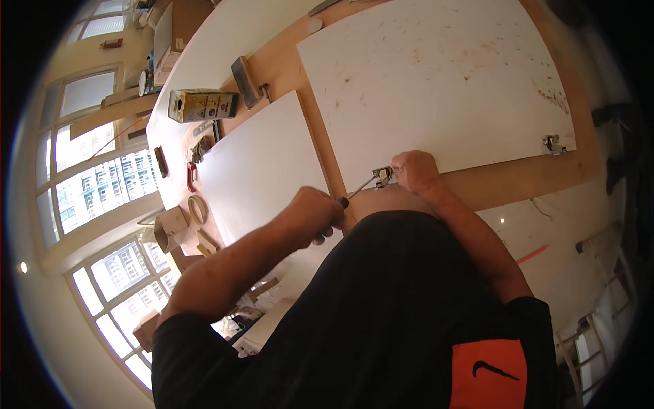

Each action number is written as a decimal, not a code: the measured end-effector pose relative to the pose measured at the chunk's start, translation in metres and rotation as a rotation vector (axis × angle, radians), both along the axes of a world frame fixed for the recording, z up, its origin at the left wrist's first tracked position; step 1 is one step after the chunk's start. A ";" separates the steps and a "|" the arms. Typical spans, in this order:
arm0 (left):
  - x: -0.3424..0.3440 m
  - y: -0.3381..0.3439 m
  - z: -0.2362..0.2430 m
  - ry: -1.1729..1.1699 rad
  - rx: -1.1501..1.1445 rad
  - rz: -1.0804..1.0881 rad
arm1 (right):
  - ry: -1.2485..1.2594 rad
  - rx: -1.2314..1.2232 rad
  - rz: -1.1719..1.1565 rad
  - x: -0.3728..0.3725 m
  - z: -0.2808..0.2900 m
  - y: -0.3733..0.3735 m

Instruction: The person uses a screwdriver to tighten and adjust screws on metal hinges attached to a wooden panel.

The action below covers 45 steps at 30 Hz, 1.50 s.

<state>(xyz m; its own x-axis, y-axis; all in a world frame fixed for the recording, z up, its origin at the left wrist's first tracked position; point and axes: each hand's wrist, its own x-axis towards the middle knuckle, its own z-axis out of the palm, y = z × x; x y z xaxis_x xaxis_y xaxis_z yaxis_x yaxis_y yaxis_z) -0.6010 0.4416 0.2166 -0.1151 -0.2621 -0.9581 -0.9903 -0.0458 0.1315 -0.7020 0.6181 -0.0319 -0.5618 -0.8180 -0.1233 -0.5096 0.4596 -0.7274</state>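
L hand (317, 213) is closed round the dark handle of a screwdriver (359, 190) — tip at the cabinet hinge (383, 177) on the big white panel's (436, 82) near edge, by its left corner. R hand (417, 170), fingers curled, is at the same hinge — can't tell if it's actually gripping. 2nd hinge (553, 144) sits at panel's near right corner; smaller white board (266, 163) & rectangular tin (204, 105) are left of panel.

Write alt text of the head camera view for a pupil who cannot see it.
A person's left hand grips a screwdriver aimed at a metal hinge on the near edge of a large white board, with the right hand beside the hinge. A second hinge sits near the board's right corner; a smaller white board lies to the left.
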 end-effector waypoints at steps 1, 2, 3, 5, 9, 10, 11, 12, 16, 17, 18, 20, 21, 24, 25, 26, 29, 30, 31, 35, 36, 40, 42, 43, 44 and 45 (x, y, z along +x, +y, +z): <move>-0.006 -0.005 -0.002 -0.021 -0.049 -0.160 | 0.000 0.003 0.007 0.000 -0.001 0.000; -0.011 -0.009 -0.004 -0.020 -0.067 -0.159 | 0.009 -0.006 0.005 0.000 -0.002 0.000; -0.017 -0.011 -0.002 -0.019 -0.065 -0.153 | 0.019 -0.017 0.002 0.000 -0.002 -0.001; -0.033 -0.012 0.003 -0.051 -0.074 -0.516 | 0.016 -0.017 0.011 0.000 -0.002 -0.001; -0.034 0.014 0.008 0.322 -0.249 -1.670 | 0.016 0.009 0.000 -0.001 0.000 0.000; -0.030 0.020 0.006 0.291 -0.270 -1.849 | 0.020 0.002 -0.003 -0.001 0.000 0.000; -0.029 0.018 0.005 0.288 -0.280 -1.854 | 0.002 0.005 0.002 -0.001 0.000 0.000; -0.028 0.015 0.006 0.265 -0.257 -1.982 | -0.017 0.008 0.007 -0.002 0.000 0.000; -0.021 0.005 0.008 0.349 -0.363 -1.897 | -0.024 -0.022 -0.014 -0.001 -0.002 0.002; -0.019 0.005 0.009 0.384 -0.451 -1.807 | -0.022 -0.021 -0.021 0.000 -0.004 0.002; -0.011 0.005 0.003 0.389 -0.448 -1.816 | -0.020 -0.020 -0.028 0.000 -0.006 0.003; 0.004 0.008 -0.005 0.607 -0.865 -0.961 | -0.008 -0.007 -0.020 0.001 -0.003 0.001; 0.005 -0.002 -0.009 0.608 -0.859 -0.963 | 0.007 0.004 -0.007 0.000 -0.002 0.001; -0.021 -0.018 0.002 -0.016 -0.240 -0.422 | 0.017 -0.026 -0.033 0.001 -0.005 0.003; -0.026 -0.023 -0.001 -0.016 -0.235 -0.417 | 0.017 -0.021 -0.028 0.002 -0.005 0.003; -0.032 -0.028 -0.004 -0.005 -0.244 -0.502 | 0.019 -0.042 -0.039 0.002 -0.005 0.002; -0.044 -0.028 -0.003 0.006 -0.234 -0.630 | 0.011 -0.051 -0.043 0.003 -0.004 0.002; -0.044 -0.028 -0.002 -0.017 -0.163 -0.643 | -0.001 -0.047 -0.033 0.003 -0.004 0.002; -0.044 -0.027 0.000 -0.040 -0.094 -0.657 | -0.001 -0.044 -0.037 0.003 -0.004 0.003; -0.024 -0.006 0.000 0.235 -0.330 -1.522 | 0.008 -0.010 -0.040 0.005 -0.005 0.002; -0.020 0.002 0.007 0.198 -0.318 -1.657 | 0.015 0.010 -0.046 0.006 -0.005 0.002; 0.000 0.008 0.002 0.363 -0.404 -1.965 | -0.014 0.050 -0.051 0.007 -0.006 0.002; -0.003 -0.002 0.004 0.435 -0.460 -1.911 | -0.023 0.022 -0.050 0.007 -0.007 0.000; -0.001 -0.001 0.004 0.440 -0.465 -1.909 | -0.017 0.024 -0.049 0.006 -0.007 0.001; 0.002 0.000 0.004 0.530 -0.566 -1.630 | -0.018 0.025 -0.052 0.005 -0.008 0.001; 0.004 0.001 0.003 0.608 -0.649 -1.346 | -0.021 0.027 -0.055 0.003 -0.010 0.001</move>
